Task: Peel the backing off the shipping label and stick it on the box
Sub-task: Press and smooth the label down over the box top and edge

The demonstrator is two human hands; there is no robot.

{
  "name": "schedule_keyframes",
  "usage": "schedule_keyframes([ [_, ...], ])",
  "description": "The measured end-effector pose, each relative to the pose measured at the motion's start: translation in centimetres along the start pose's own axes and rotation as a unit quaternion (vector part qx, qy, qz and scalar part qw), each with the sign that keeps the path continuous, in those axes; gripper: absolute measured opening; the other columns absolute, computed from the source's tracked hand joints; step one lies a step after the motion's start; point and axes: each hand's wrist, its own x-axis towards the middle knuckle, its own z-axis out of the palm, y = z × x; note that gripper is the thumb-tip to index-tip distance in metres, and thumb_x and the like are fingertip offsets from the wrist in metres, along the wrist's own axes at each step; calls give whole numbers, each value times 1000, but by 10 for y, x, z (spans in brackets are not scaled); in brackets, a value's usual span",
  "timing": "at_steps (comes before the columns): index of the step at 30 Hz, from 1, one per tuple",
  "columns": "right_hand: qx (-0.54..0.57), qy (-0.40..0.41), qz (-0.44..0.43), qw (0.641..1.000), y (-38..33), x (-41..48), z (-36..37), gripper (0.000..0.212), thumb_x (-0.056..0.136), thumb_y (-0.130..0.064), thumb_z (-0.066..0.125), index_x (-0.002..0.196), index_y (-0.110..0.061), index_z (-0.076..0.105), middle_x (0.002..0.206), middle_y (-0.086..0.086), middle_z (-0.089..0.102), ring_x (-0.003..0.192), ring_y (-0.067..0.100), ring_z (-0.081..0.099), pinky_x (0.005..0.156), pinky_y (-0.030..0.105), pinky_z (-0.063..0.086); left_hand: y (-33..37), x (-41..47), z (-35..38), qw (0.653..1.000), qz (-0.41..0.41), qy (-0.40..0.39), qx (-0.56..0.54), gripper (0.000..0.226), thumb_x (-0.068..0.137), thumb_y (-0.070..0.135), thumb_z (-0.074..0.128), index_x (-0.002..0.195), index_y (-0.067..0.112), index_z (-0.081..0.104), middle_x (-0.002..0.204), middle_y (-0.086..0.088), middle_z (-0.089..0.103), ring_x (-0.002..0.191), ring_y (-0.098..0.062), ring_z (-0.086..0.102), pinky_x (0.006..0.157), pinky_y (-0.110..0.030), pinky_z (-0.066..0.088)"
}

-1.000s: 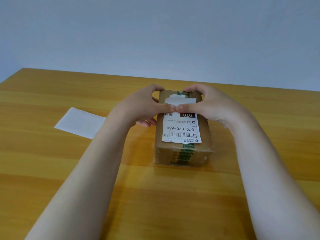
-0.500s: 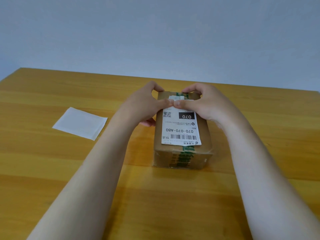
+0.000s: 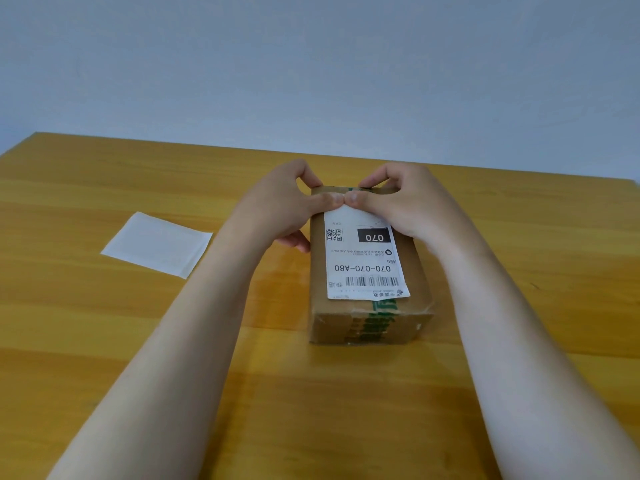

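Note:
A brown cardboard box (image 3: 416,282) with green tape lies lengthwise on the wooden table, its short face toward me. The white shipping label (image 3: 363,259), printed "070-070-A80" with a barcode, lies flat on the box top. My left hand (image 3: 277,209) and my right hand (image 3: 410,206) hold the far end of the box from either side. Both thumbs meet tip to tip on the label's far edge and press it down. The fingers curl over the far rim and down the sides, and the label's far corners are hidden under my hands.
The peeled white backing sheet (image 3: 157,244) lies flat on the table (image 3: 104,341) to the left of the box, apart from my left arm. A plain pale wall stands behind the table's far edge.
Both thumbs have slid along the label away from me, from near the black "070" block to the far edge. More of the printed label now shows. The box has stayed put.

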Motion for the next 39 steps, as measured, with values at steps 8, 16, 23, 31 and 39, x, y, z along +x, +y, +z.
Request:
schedule_keyframes([
  [8,114,-100,47,987,-5,-2,-9,101,57,-69,82,149,-41,53,144,-12,60,118,16,71,106,46,55,3,-5,-6,1000,-3,23,17,55,94,57,66,137,27,52,118,6,65,94,-19,71,73,-41,65],
  [16,75,-247,41,965,-3,-11,-18,143,47,-37,101,167,-41,22,134,-14,63,115,13,73,105,38,56,1,-9,-14,988,8,-133,81,111,72,60,83,162,34,23,119,17,61,108,-16,66,84,-45,65],
  [23,69,-197,29,977,-1,-12,-13,118,58,-37,103,157,-44,39,131,-16,64,106,14,76,98,41,61,2,-8,-9,991,5,-96,93,82,78,58,83,144,30,42,112,6,66,101,-20,69,82,-46,65],
  [31,69,-112,12,991,0,-9,-5,73,70,-43,95,134,-40,61,128,-19,61,96,10,76,86,37,64,-1,-1,-3,998,6,-4,60,48,82,57,79,110,24,56,93,7,70,82,-13,66,66,-35,49],
  [39,65,-76,13,995,4,-1,2,60,61,-56,93,114,-39,69,124,-7,67,92,18,78,86,48,65,-4,3,2,1000,5,30,3,43,81,55,81,89,19,57,87,3,68,78,-17,63,67,-33,45],
])
